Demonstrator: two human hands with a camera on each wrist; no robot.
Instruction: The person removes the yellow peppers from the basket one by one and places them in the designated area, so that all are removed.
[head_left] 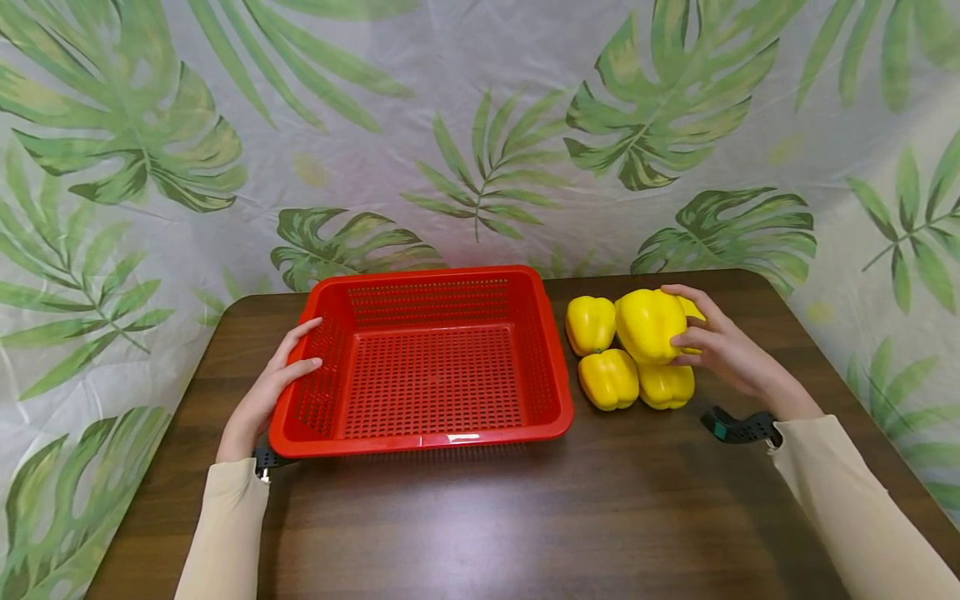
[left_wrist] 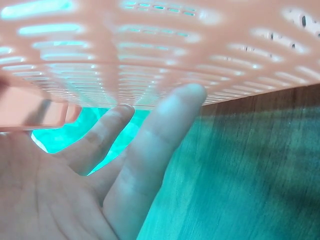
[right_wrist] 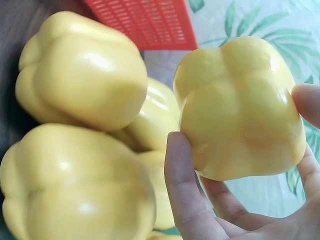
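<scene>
A red plastic basket (head_left: 431, 379) with slotted walls stands on the table, nothing in it. My left hand (head_left: 273, 387) grips its left rim, thumb and a finger over the edge. In the left wrist view, other fingers (left_wrist: 150, 155) extend along the outer wall (left_wrist: 165, 55). To the basket's right, my right hand (head_left: 723, 346) holds a yellow bell pepper (head_left: 648, 325) between thumb and fingertips, raised over other peppers. The right wrist view shows this held pepper (right_wrist: 240, 110) from its lobed end, with more yellow peppers (right_wrist: 80, 70) beside it.
Several yellow bell peppers (head_left: 609, 379) lie grouped close to the basket's right side, partly hidden by the held one. The brown wooden table (head_left: 480, 525) ends at a leaf-patterned cloth (head_left: 495, 150) behind and at the sides.
</scene>
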